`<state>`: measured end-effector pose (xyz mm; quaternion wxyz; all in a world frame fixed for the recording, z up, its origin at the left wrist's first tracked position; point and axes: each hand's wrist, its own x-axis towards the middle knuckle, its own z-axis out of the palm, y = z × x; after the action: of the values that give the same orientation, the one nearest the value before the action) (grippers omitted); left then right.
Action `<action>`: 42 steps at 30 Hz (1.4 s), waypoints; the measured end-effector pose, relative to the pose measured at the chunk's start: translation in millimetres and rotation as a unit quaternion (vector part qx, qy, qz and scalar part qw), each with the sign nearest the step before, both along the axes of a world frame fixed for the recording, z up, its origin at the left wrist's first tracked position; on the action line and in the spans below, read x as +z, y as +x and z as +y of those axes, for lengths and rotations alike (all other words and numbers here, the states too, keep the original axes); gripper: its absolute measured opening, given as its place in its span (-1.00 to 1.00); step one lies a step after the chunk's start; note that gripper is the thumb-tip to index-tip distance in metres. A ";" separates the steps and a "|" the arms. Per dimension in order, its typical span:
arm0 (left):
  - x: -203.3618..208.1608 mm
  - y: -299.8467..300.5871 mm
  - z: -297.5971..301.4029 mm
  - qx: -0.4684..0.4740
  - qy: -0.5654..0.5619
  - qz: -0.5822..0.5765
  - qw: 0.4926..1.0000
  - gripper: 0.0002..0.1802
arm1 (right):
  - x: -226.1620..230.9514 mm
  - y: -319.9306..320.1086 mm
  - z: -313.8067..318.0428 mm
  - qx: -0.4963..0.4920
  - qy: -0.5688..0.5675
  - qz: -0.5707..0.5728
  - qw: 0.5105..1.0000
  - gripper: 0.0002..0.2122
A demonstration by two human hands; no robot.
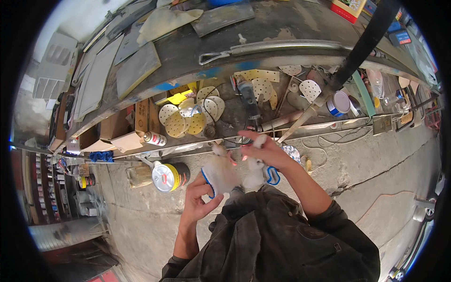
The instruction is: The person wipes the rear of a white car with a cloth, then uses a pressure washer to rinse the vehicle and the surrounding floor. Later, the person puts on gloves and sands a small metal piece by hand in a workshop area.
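In front of my body, my left hand (pixel 197 196) is closed at the cuff of a white work glove (pixel 223 175) with a blue edge. Its thumb shows outside the cuff, while its other fingers are partly hidden by the fabric. My right hand (pixel 268 152) is a little farther out and holds a second white work glove (pixel 254 177), which hangs below the palm. That glove's blue-edged cuff (pixel 272 176) gapes beside my wrist. The right thumb and forefinger point left; how its remaining fingers grip is hidden.
Ahead is a bench shelf with perforated sanding discs (pixel 175 124), a black power tool (pixel 249 98), a spray can (pixel 155 138) and a paint tin (pixel 338 103). A white-lidded bucket (pixel 165 177) stands on the floor at left. A dark post (pixel 361 47) slants across the bench.
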<state>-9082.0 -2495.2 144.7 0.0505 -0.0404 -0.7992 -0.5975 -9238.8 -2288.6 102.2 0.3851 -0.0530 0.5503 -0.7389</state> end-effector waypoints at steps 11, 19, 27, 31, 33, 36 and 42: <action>-22.5 17.8 -24.3 0.084 -0.068 -0.061 0.992 -0.81 | -48.6 -14.9 4.2 -0.124 0.062 0.074 0.988 -0.84; -65.3 3.6 33.7 -0.046 -0.378 -0.021 0.924 -0.60 | -32.0 62.0 -28.4 0.243 0.333 0.447 0.794 -0.71; -85.1 13.9 42.1 -0.027 -0.401 -0.057 0.914 -0.68 | -74.0 59.4 -12.6 0.259 0.251 0.394 0.845 -0.67; -81.7 15.9 40.8 -0.098 -0.387 -0.134 0.907 -0.58 | -102.6 62.8 -3.2 0.315 0.207 0.350 0.858 -0.61; -78.6 17.7 47.6 -0.105 -0.393 -0.139 0.903 -0.63 | -103.6 63.9 -0.3 0.303 0.172 0.347 0.871 -0.69; -86.5 17.4 49.6 -0.114 -0.441 -0.121 0.882 -0.65 | -119.7 59.4 -0.4 0.310 0.161 0.318 0.881 -0.69; -93.6 8.0 57.9 -0.183 -0.498 -0.073 0.845 -0.75 | -102.8 69.6 13.0 0.190 0.277 0.396 0.855 -0.64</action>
<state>-9074.1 -2437.3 51.1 -0.1451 -0.1623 -0.9687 -0.1190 -9169.3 -2275.6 -0.5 0.2666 -0.3354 0.8173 -0.3852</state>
